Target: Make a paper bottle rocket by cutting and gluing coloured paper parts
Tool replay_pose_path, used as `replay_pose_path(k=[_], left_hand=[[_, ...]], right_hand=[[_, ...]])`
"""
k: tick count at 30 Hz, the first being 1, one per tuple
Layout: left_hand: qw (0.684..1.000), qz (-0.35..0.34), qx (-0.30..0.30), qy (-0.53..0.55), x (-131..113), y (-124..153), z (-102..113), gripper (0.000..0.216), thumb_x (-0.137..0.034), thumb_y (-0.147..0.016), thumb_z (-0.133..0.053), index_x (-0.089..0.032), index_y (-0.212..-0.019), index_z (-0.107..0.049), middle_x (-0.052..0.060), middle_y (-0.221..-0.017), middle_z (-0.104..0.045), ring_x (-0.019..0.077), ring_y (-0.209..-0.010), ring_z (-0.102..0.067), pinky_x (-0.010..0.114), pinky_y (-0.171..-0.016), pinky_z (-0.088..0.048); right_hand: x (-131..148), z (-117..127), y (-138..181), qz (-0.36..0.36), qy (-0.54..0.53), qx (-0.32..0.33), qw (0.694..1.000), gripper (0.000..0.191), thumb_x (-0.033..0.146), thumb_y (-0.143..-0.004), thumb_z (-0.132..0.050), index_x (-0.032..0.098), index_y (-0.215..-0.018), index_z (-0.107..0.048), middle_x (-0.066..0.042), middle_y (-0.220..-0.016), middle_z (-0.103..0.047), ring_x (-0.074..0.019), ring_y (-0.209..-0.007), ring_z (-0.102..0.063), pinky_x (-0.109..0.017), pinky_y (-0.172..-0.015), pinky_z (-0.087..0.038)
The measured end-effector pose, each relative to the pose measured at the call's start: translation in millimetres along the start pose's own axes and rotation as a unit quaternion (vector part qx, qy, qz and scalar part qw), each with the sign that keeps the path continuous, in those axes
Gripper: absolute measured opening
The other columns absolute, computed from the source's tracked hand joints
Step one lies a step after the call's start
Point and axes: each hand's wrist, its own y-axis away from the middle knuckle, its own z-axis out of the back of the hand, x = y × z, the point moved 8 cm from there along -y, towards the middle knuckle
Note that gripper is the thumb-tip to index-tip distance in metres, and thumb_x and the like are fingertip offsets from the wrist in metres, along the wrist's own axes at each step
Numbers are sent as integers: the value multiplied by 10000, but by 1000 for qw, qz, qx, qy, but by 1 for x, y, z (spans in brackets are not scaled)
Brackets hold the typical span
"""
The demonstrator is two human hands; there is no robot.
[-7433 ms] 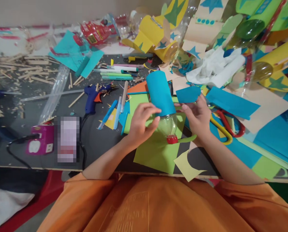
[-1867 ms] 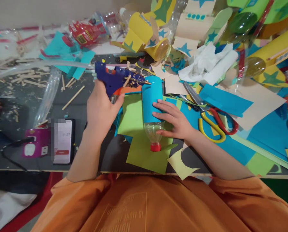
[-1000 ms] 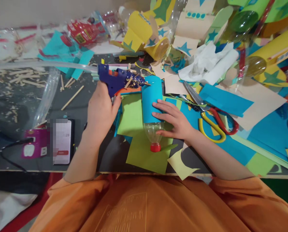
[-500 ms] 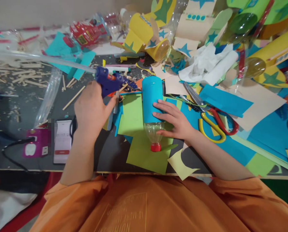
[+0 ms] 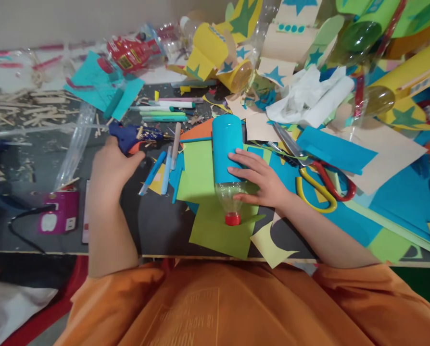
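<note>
A clear plastic bottle (image 5: 228,163) wrapped in blue paper, with a red cap toward me, lies on green paper sheets (image 5: 215,226) at the table's middle. My right hand (image 5: 260,178) rests flat on its right side, fingers stretched over the blue paper. My left hand (image 5: 110,168) is curled round the handle of a blue glue gun (image 5: 130,136), which is down at the dark table surface to the left, its nozzle pointing right.
Red-and-yellow scissors (image 5: 319,180) lie right of my right hand. Markers (image 5: 168,108) and pens lie behind the glue gun. A purple power strip (image 5: 58,216) sits near the front left edge. Decorated bottles, white tissue (image 5: 309,98) and paper scraps crowd the back and right.
My left hand has drawn the glue gun away from the bottle's top, leftward and down to the table. My right hand has stayed on the bottle.
</note>
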Motion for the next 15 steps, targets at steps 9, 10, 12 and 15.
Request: replay_pose_path(k=[9,10,12,15], left_hand=[[999,4,-11,-37,-5,-3,-3,576,-232,-848,-623,24,-1349,-495,283,-1341,-602,431,-1293,-558,512,-1068,-447],[999,-6,-32,-43,-8,0,0,571,-231,-843,-628,22,-1340,-504,281,-1345,-594,428,-1307,-542,510,-1077,-441],[995,-54,-83,-32,-21,9,4,484,-246,-860,-608,-21,-1286,-553,246,-1321,-608,402,-1304,-536,500,-1082,-439],[980,-184,-78,27,-50,29,-9,289,-286,-923,-515,-138,-1140,-635,156,-1137,-687,342,-1127,-635,470,-990,-498]], right_hand=[[-3,-1,1,-8,-3,5,1000,527,526,-926,-597,255,-1375,-546,-143,-1437,-601,-286,-1432,-468,-560,-1123,-448],[-3,-1,1,-7,-4,3,1000,529,527,-925,-597,253,-1374,-547,-145,-1435,-603,-286,-1430,-471,-559,-1122,-449],[-3,-1,1,-7,-7,4,1000,541,531,-919,-604,259,-1382,-543,-141,-1441,-598,-289,-1433,-466,-562,-1122,-447],[-3,-2,1,-10,-12,8,1000,552,519,-908,-625,264,-1390,-540,-140,-1445,-596,-290,-1439,-457,-565,-1125,-443]])
